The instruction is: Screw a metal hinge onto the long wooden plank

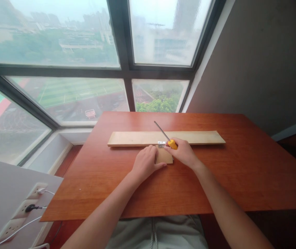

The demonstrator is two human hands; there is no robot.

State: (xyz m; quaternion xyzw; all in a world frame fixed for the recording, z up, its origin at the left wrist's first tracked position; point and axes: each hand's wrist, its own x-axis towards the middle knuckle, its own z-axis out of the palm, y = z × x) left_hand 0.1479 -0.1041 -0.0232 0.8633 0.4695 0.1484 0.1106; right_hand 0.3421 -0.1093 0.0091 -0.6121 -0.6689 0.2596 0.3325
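A screwdriver (172, 144) with a yellow handle is gripped in my right hand (184, 151), its metal shaft slanting up and away to the left. Beneath that hand, a small silver metal hinge (161, 144) lies at the near edge of a long pale wooden board (137, 138). A small wooden block (164, 157) sits on the near side of the hinge, against the long board. My left hand (145, 159) presses on the block's left side, with the thumb along its near edge. My right fingers hide part of the hinge.
The reddish-brown wooden table (106, 186) carries the board across its far half. Beyond its far edge stand large windows (158, 95) in dark frames. At the lower left, wall sockets (25, 209) hold plugs with cables. A grey wall (254, 69) rises on the right.
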